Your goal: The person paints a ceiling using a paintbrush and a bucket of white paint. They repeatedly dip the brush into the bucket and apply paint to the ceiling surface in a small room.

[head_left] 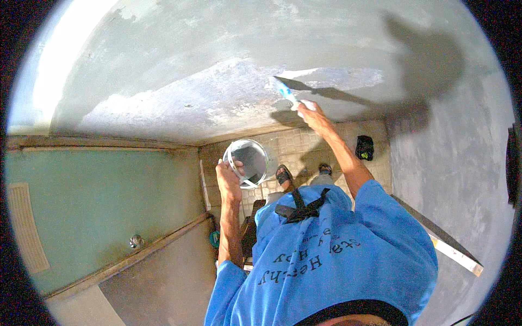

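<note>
My right hand is closed around the pale handle of a paintbrush. The blue-and-white head of the brush meets the wall beside a whitish, patchy strip within the grey coat. With my left hand I grip the side of a white plastic bucket, fingers over its rim. Tilted toward me, the bucket shows grey, paint-like residue inside; how full it is I cannot tell.
At left is a green door with a round metal knob. A grey side wall stands at right, with a long board against it. A black object lies on the tiled floor near my sandalled feet.
</note>
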Tool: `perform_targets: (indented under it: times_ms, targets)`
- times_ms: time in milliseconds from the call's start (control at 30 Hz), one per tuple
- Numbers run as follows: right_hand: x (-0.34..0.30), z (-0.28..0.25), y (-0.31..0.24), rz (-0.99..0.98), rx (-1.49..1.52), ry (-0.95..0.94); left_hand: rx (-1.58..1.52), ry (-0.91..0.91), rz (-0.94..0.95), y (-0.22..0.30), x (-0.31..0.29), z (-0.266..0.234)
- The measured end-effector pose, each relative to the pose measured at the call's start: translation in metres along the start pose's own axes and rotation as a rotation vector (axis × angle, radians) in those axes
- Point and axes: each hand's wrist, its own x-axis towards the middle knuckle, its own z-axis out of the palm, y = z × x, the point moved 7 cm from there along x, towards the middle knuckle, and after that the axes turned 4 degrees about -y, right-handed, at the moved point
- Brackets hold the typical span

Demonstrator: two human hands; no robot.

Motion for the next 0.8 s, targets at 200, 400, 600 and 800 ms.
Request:
perform_targets:
  times_ms: [200, 400, 600, 800]
  targets:
    - [-0.037, -0.046, 0.009, 0.154, -0.148, 0.204, -0.06, 0.02, -0.022, -0.009, -0.003, -0.017]
    - [-0.012, 0.011, 0.017, 0.069, -0.228, 0.025, -0.038, 0.004, -0.03, -0.01, -0.002, -0.015]
    - [0.024, 0.016, 0.043, -0.01, -0.201, 0.092, -0.053, 0.047, -0.037, -0.014, -0.001, -0.028]
    - [-0.01, -0.03, 0.049, 0.043, -0.255, 0.23, -0.045, 0.063, -0.011, -0.011, -0.013, -0.024]
